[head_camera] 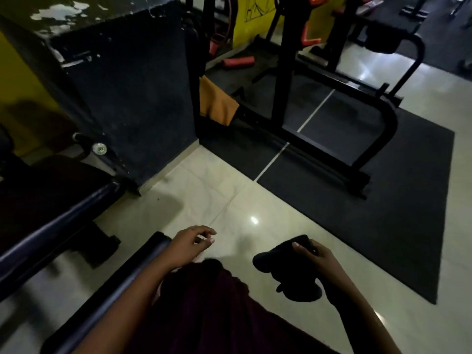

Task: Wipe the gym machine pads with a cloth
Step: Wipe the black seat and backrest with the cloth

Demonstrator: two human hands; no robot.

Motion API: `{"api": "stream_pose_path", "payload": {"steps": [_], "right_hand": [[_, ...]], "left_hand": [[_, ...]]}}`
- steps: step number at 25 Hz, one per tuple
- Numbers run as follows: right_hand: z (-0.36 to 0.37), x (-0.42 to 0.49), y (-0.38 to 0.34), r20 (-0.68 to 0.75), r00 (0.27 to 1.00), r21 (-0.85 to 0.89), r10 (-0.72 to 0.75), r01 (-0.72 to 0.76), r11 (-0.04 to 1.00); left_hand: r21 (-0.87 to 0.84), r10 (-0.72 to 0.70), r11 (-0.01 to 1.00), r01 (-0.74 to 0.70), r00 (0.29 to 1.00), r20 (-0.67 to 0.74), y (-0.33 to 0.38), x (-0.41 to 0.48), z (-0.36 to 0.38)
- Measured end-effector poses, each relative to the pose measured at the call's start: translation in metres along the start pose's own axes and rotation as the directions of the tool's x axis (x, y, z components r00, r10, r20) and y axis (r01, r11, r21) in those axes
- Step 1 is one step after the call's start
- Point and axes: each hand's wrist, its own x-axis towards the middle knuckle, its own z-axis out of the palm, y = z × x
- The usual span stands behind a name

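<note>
My right hand (315, 256) is closed around a bunched black cloth (283, 269), holding it above the pale floor tiles at the lower middle. My left hand (191, 242) hovers to the left of it with fingers loosely apart, holding nothing, just past the end of a dark padded bar (120, 295) that runs diagonally to the bottom left. A second long dark pad (53, 226) lies further left, next to a dark seat pad (38, 190). Neither hand touches a pad.
A black pillar (132, 98) stands ahead on the left. A black steel machine frame (357, 139) sits on dark rubber mats (370, 226), with an orange cloth (217, 106) draped at its base. Red foam rollers (238, 62) lie further back.
</note>
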Motion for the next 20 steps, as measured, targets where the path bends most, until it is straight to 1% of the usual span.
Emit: {"api": "stream_pose_path", "payload": {"steps": [2,4,7,9,11,13,15,17,18,20], "right_hand": [[0.012,0.051,-0.030,0.045,0.998,-0.067,-0.047,0.050,0.997],[0.030,0.104,-0.067,0.112,0.990,-0.110,-0.089,0.101,0.989],[0.067,0.174,-0.132,0.247,0.963,-0.150,-0.109,0.149,0.977],[0.095,0.213,-0.175,0.370,0.922,-0.183,-0.117,0.195,0.963],[0.127,0.244,-0.211,0.499,0.858,-0.152,-0.119,0.222,0.963],[0.157,0.262,-0.242,0.587,0.798,-0.155,-0.139,0.279,0.948],[0.194,0.280,-0.275,0.699,0.700,-0.174,-0.146,0.364,0.915],[0.233,0.294,-0.311,0.792,0.599,-0.181,-0.119,0.416,0.891],[0.253,0.297,-0.328,0.834,0.543,-0.186,-0.097,0.443,0.877],[0.289,0.304,-0.356,0.916,0.400,-0.182,-0.037,0.495,0.850]], "left_hand": [[-0.016,-0.021,1.000,0.020,0.998,-0.055,-0.004,0.032,-0.021],[-0.068,-0.059,0.996,0.051,0.991,-0.118,-0.011,0.060,-0.046],[-0.137,-0.181,0.979,0.152,0.954,-0.240,-0.015,0.093,-0.092],[-0.196,-0.267,0.958,0.211,0.908,-0.323,-0.017,0.111,-0.125],[-0.277,-0.331,0.932,0.235,0.863,-0.382,-0.018,0.125,-0.156],[-0.330,-0.395,0.905,0.268,0.817,-0.419,-0.018,0.129,-0.180],[-0.403,-0.490,0.860,0.314,0.729,-0.478,-0.025,0.121,-0.199],[-0.498,-0.580,0.803,0.327,0.620,-0.529,-0.035,0.103,-0.207],[-0.533,-0.616,0.780,0.328,0.556,-0.559,-0.042,0.095,-0.207],[-0.625,-0.708,0.705,0.335,0.384,-0.593,-0.053,0.080,-0.200]]}}
